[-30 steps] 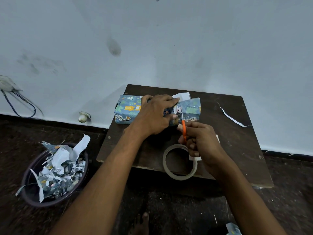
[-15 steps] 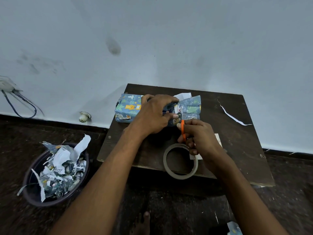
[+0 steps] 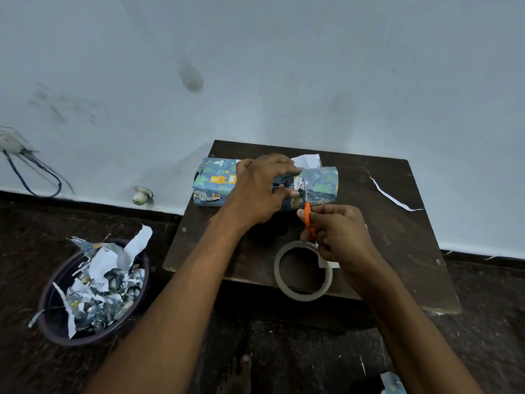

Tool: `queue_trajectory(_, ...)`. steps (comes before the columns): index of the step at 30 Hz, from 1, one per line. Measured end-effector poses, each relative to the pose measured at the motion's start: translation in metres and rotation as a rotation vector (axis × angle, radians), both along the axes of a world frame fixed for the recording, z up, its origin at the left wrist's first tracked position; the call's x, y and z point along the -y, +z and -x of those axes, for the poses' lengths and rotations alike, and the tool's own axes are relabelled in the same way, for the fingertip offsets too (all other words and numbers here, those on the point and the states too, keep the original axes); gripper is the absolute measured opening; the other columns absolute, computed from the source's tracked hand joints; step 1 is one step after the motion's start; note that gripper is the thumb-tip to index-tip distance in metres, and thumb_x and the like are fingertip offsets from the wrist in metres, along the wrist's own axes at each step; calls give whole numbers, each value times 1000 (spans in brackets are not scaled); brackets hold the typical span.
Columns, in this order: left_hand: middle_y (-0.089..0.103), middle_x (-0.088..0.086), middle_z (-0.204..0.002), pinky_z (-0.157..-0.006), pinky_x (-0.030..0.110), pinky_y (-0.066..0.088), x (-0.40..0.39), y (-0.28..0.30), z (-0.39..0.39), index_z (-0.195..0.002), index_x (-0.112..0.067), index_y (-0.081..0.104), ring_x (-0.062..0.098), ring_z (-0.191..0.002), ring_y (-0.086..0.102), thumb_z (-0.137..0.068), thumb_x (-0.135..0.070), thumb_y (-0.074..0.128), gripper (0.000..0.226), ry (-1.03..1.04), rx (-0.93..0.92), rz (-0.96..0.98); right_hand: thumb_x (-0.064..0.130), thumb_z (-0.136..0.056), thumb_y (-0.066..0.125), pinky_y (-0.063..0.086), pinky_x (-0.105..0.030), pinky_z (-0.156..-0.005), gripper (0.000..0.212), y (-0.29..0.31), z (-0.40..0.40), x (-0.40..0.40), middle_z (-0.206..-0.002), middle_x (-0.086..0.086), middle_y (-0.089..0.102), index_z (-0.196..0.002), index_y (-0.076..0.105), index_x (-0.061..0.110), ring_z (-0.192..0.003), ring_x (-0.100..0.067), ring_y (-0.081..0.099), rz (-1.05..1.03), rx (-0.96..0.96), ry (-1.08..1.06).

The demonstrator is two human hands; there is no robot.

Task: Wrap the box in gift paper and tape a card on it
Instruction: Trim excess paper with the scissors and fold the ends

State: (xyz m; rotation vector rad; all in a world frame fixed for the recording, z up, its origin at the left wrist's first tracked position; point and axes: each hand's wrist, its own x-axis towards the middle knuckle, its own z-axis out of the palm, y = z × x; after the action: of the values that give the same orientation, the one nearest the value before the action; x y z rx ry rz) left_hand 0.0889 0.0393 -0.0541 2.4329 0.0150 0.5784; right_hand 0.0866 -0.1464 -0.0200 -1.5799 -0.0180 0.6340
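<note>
Left hand (image 3: 260,191) curled over wrapped box (image 3: 216,182); right hand (image 3: 338,234) grips orange scissors (image 3: 308,220), blades seemingly at paper.

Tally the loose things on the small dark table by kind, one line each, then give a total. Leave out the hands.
Wrapped box: 1
Orange-handled scissors: 1
Tape roll: 1
White paper strip: 1
White card, mostly hidden under the right hand: 1
Total: 5
</note>
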Motion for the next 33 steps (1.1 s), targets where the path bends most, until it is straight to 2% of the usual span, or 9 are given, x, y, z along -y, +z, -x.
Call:
queue_trajectory(2, 62, -10, -112, -97, 51, 40, 0, 1, 1, -105, -26, 74, 11, -109, 57, -66, -31, 83, 41, 19, 49, 12, 6, -95, 68, 26, -17, -33, 11, -4, 0, -2, -65, -18, 59, -87, 72, 0, -32, -8, 35, 12, 10, -5)
queue_trajectory(4, 59, -11, -102, -88, 52, 47, 1, 1, 1, -97, -23, 74, 11, -100, 55, -61, -29, 83, 37, 39, 107, 7, 8, -96, 67, 24, -17, -34, 10, -8, 0, -4, -61, -14, 59, -88, 72, 4, -38, -13, 33, 12, 11, -5)
queue_trajectory(7, 68, -4, -85, -73, 43, 51, 3, 1, 2, -85, -14, 74, 15, -81, 61, -65, -17, 84, 23, 29, 196, 41, 8, -96, 66, 23, -17, -34, 9, -7, 1, -6, -59, -11, 58, -90, 72, 4, -39, -12, 32, 0, 3, -3)
queue_trajectory(9, 70, -1, -80, -68, 39, 51, 5, 0, 3, -80, -11, 75, 17, -76, 61, -67, -9, 83, 16, 24, 209, 35, 8, -96, 66, 23, -16, -34, 9, -6, 1, -6, -59, -11, 58, -89, 71, 5, -36, -10, 32, -10, -7, 0)
queue_trajectory(12, 68, -1, -78, -66, 36, 50, 7, -3, 3, -73, -10, 75, 17, -76, 60, -68, -2, 79, 10, 24, 212, 44, 7, -97, 65, 24, -17, -34, 8, -4, 1, -4, -62, -13, 58, -90, 70, 4, -34, -7, 33, -5, -27, 7)
queue_trajectory(19, 64, 1, -73, -62, 30, 45, 8, -7, 3, -67, -8, 73, 13, -72, 54, -66, 9, 76, 17, -10, 217, 52, 5, -92, 63, 24, -20, -34, 13, -2, -2, -2, -61, -14, 60, -94, 69, -6, -35, -6, 34, 25, -33, -25)
queue_trajectory(25, 58, 5, -71, -58, 31, 39, 14, -6, 6, -66, -5, 73, 19, -71, 51, -65, 6, 62, 16, -29, 253, -2, 16, -88, 65, 23, -20, -35, 17, 2, -9, -9, -56, -13, 62, -83, 71, 1, -39, -10, 29, 51, -89, -46)
queue_trajectory(30, 60, 5, -72, -59, 25, 37, 16, -5, 10, -68, -5, 74, 17, -71, 51, -65, 11, 57, 23, -68, 250, 12, 16, -89, 63, 23, -18, -35, 16, 1, -12, -8, -59, -15, 62, -83, 72, 4, -40, -9, 29, 41, -99, -52)
queue_trajectory(33, 61, 5, -73, -59, 33, 42, 15, -6, 9, -68, -6, 73, 21, -71, 54, -63, 15, 62, 25, -52, 238, 33, 17, -88, 66, 25, -19, -35, 19, 0, -11, -7, -60, -16, 61, -88, 73, 0, -38, -8, 32, 40, -70, -39)
